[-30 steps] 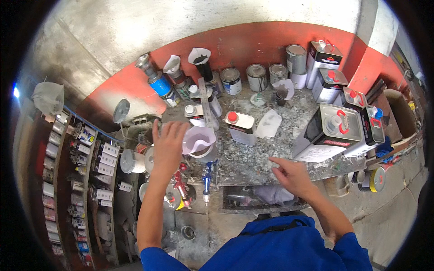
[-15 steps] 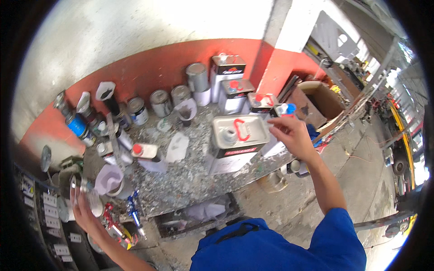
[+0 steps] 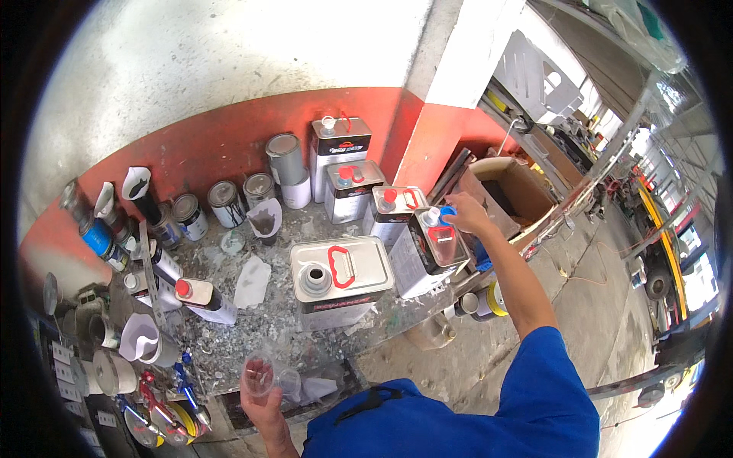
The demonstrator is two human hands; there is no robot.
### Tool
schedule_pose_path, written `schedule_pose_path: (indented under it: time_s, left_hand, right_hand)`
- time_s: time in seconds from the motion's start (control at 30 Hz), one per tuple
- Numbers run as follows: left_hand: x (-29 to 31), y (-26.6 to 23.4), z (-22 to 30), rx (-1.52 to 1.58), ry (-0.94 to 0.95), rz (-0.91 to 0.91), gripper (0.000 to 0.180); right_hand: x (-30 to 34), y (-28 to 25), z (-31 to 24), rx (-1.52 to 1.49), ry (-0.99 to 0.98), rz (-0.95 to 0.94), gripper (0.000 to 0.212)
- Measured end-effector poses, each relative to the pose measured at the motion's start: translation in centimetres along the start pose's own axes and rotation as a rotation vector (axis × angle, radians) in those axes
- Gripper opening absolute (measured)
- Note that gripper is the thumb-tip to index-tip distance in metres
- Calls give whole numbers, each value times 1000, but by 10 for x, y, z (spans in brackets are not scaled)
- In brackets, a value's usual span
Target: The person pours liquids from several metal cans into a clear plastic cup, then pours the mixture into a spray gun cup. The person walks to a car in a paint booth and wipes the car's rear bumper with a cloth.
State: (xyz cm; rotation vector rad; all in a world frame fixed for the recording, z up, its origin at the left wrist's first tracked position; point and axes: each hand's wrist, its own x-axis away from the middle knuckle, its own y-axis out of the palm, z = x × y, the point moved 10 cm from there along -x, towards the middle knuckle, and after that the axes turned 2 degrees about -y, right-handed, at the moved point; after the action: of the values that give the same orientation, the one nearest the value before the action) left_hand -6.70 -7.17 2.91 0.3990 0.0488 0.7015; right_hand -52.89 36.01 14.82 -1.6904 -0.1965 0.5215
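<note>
In my left hand (image 3: 263,404), low in the view, is a clear plastic cup (image 3: 258,371), gripped from below and tilted. A second clear cup (image 3: 288,384) sits right beside it; whether my hand also holds it is hard to make out. My right hand (image 3: 469,214) reaches to the right-hand metal can, fingers closed on a blue cap (image 3: 449,215) next to a white spout (image 3: 431,217). That rectangular can (image 3: 416,269) has a red handle. Left of it stands a larger rectangular can (image 3: 340,294) with an uncapped spout and a red handle.
More rectangular cans (image 3: 336,156) and round paint tins (image 3: 227,204) line the red wall. Bottles (image 3: 206,301) and a metal strip (image 3: 147,267) are at the left of the stained bench (image 3: 221,347). Spray guns (image 3: 183,385) hang at its front left. A cardboard box (image 3: 508,191) stands right.
My left hand has come from the far left toward my body with the clear cup. My right hand has moved onto the blue cap. The view has shifted right.
</note>
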Motion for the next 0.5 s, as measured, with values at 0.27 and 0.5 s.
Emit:
schedule_pose_path:
  time_s: [0.27, 0.5]
  left_hand:
    - [-5, 5, 19, -142, 59, 31, 88]
    - [-5, 23, 10, -125, 27, -38, 83]
  right_hand:
    - [-26, -24, -42, -1061, 270, -248, 36]
    - [20, -63, -270, -1115, -293, -604, 35]
